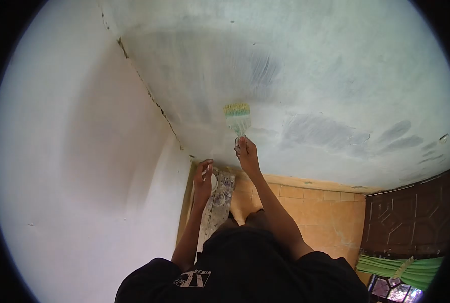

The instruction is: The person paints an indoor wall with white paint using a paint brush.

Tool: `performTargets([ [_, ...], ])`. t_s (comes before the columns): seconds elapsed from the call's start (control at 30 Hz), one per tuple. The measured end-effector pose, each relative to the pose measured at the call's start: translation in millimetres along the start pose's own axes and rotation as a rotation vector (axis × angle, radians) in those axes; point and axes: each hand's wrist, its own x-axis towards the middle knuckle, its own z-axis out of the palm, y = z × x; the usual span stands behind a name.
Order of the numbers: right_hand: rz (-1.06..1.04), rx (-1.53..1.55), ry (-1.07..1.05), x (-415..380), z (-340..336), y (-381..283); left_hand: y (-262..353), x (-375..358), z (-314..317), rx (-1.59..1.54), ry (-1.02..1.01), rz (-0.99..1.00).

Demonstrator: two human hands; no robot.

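My right hand (247, 153) is closed around the handle of a wide paintbrush (238, 121). The brush points upward, with yellowish-green bristles and a pale, paint-smeared body, and appears to be at or close to the whitish wall (295, 96). Grey patches and brush streaks mark this wall. Lower and to the left, my left hand (203, 177) is raised near the wall corner, its fingers loosely bent and apart with nothing visible in them. Whitish smears show on its fingers. Part of a round white container (214, 182) shows just beyond that hand, mostly hidden.
A cracked seam (156, 105) runs down the corner beside the left wall (83, 166). Below me lies a paint-spattered plank (224, 194) over an orange tiled floor (310, 212). A dark carved wooden panel (411, 217) and a tied green curtain (386, 267) are at the right.
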Motion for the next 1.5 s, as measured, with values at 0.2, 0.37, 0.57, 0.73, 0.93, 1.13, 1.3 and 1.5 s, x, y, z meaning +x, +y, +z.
performTargets([
  [0.2, 0.073, -0.157, -0.018, -20.0, -7.7, 32.0, -16.8, -13.8, -2.1, 0.052, 0.17, -0.03],
  [0.37, 0.261, -0.203, -0.162, -42.4, 1.3, 49.2, -57.8, -29.1, -5.7, 0.052, 0.236, -0.132],
  [0.57, 0.197, -0.472, -0.381, -63.4, -11.9, 146.6, -167.1, -55.4, -12.7, 0.113, 0.337, -0.227],
  [0.73, -0.027, -0.772, -0.461, -66.3, -25.4, 222.3, -247.5, -78.3, -15.1, 0.255, 0.404, -0.38],
  [0.93, 0.145, -1.091, -0.744, -16.5, -14.5, 250.6, -340.7, -80.1, -13.2, 0.263, 0.499, -0.402],
  [1.13, -0.124, -1.355, -1.006, 15.5, 34.5, 298.3, -312.6, -41.8, -13.2, 0.26, 0.614, -0.721],
  [1.3, -0.433, -1.436, -1.113, 8.7, 73.7, 371.4, -332.5, -37.9, -16.2, 0.255, 0.638, -0.68],
  [1.5, -0.485, -1.404, -1.135, -1.6, 107.8, 400.2, -405.2, -52.5, -14.0, 0.115, 0.664, -0.557],
])
